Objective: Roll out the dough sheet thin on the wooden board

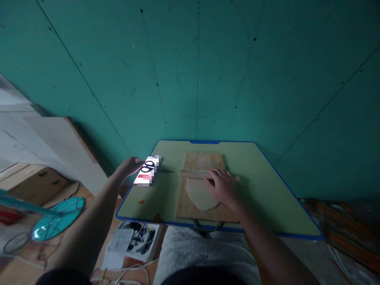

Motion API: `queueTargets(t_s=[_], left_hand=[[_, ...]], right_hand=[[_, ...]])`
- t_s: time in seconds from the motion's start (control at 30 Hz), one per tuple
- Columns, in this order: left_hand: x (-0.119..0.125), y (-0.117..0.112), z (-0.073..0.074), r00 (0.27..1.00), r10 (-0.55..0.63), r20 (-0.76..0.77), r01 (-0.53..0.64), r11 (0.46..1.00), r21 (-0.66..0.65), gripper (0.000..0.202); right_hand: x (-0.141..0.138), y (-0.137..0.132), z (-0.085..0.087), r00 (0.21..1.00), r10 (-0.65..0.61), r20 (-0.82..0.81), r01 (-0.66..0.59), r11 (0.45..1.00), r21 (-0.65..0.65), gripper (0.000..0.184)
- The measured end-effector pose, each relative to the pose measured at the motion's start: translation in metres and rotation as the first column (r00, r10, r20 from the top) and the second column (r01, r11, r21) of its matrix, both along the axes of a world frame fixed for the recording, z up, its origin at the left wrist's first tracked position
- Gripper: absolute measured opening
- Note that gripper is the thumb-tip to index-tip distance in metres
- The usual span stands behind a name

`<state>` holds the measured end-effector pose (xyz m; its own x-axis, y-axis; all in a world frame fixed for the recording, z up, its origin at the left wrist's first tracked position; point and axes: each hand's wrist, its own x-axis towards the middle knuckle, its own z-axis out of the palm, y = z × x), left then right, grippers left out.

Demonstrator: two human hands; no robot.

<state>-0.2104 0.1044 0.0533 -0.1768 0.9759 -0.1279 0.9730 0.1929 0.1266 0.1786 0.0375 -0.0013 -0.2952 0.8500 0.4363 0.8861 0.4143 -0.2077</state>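
Note:
My right hand (222, 185) is closed around the right part of a wooden rolling pin (192, 174). The pin lies crosswise over the far part of a flat, pale sheet of dough (203, 194) with an uneven near edge. Under the dough is a wooden cutting board (204, 159), set lengthwise on a small table (267, 190) with a blue rim. At the table's left edge my left hand (130, 165) is closed at the side of a phone (145, 174) with a bright, partly blurred screen. Some of its fingers are hidden.
A dark, thin pointed thing (166, 171) lies right of the phone. Small orange scraps (140, 202) sit near the front left. A green wall (198, 79) rises behind the table. On the floor are a turquoise round base (68, 213), a box of cables (142, 239) and loose cords.

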Motion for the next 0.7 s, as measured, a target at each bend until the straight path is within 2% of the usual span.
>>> queueTargets(t_s=[0.13,0.23,0.43,0.57,0.7], left_hand=[[0.003,-0.014,-0.003,1.0,0.014,-0.002,-0.014,1.0,-0.009,0.047],[0.013,-0.016,-0.005,0.999,0.033,-0.031,-0.033,0.999,0.017,0.056],[0.049,0.006,-0.011,0.992,0.07,-0.102,-0.065,0.997,0.052,0.069],[0.069,0.016,-0.014,0.988,0.109,-0.11,-0.107,0.994,0.029,0.062],[0.076,0.015,-0.014,0.985,0.119,-0.123,-0.116,0.993,0.035,0.06]], right_hand=[[0.0,-0.001,0.001,1.0,-0.003,-0.011,0.003,1.0,0.006,0.02],[0.001,0.0,-0.001,1.0,-0.002,-0.011,0.002,1.0,0.006,0.022],[0.002,0.001,-0.003,1.0,-0.01,-0.003,0.01,1.0,-0.008,0.022],[0.002,0.0,-0.003,1.0,-0.006,-0.005,0.006,1.0,-0.009,0.023],[0.001,0.0,-0.002,1.0,0.0,-0.007,0.0,1.0,-0.009,0.02]])
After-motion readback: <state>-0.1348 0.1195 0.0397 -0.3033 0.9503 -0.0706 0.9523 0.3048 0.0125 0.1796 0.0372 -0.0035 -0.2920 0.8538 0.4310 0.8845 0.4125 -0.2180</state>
